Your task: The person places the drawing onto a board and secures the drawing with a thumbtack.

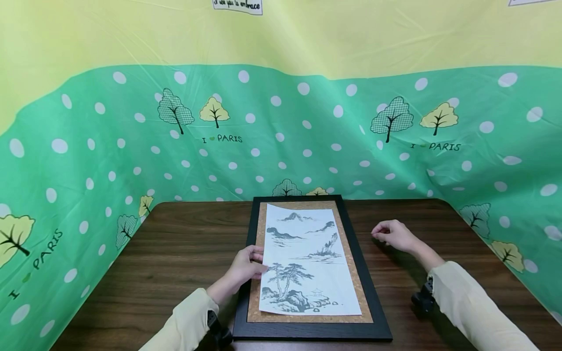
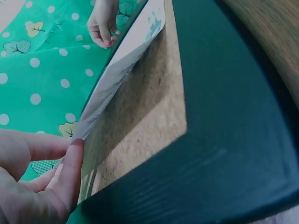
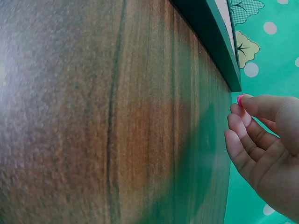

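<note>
My left hand (image 1: pixel 245 265) pinches the left edge of a white paper sheet (image 1: pixel 307 287) printed with an ink landscape of mountains, pines and rocks. The sheet lies over a cork board (image 1: pixel 366 312) with a black frame (image 1: pixel 311 331). In the left wrist view the paper (image 2: pixel 126 51) lifts away from the cork (image 2: pixel 145 107) along this side. Right of the frame, just above the table, my right hand (image 1: pixel 397 235) has its fingers curled inward. Between its thumb and fingertips sits a small pink push pin (image 3: pixel 240 99), mostly hidden by the fingers.
The board lies on a dark wood table (image 1: pixel 175 234), its far end near the back edge. Behind and at the sides hangs a green and yellow cloth (image 1: pixel 281 112) with white dots and trees. A black wrist camera (image 1: pixel 423 297) is strapped at the right cuff.
</note>
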A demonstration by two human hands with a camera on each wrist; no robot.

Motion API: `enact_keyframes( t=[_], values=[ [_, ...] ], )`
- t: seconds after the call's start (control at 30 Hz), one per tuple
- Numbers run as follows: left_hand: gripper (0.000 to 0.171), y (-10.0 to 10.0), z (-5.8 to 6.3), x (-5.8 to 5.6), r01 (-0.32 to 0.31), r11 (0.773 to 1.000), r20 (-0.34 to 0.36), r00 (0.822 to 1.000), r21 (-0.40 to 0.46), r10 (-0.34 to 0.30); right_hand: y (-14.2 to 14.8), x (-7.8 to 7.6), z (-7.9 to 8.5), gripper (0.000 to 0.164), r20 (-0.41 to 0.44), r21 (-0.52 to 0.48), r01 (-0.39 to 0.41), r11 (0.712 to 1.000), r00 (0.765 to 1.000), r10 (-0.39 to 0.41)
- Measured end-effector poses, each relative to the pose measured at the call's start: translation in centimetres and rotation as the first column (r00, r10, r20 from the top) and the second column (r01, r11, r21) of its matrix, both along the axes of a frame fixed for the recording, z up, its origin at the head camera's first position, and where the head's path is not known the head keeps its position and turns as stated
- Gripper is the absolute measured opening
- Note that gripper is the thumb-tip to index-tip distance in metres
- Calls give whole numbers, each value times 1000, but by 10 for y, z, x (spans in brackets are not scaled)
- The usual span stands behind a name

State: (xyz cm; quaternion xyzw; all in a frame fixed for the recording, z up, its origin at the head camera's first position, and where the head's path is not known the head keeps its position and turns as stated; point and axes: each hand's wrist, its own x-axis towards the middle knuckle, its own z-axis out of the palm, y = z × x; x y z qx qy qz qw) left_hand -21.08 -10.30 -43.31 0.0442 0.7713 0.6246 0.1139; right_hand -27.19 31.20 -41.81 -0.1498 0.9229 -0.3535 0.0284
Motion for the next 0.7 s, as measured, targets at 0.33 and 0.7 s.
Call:
enact_keyframes(
  t=[0.33, 0.7],
  values=[
    [49, -6, 2, 0, 14, 1000, -23, 1000, 7, -14, 2, -1, -3, 12, 2, -5, -9, 1000, 1000, 9],
    [47, -28, -4, -12, -108, 976, -203, 977, -188, 69, 2, 0, -1, 12, 9, -5, -1, 1000, 1000, 1]
  ],
)
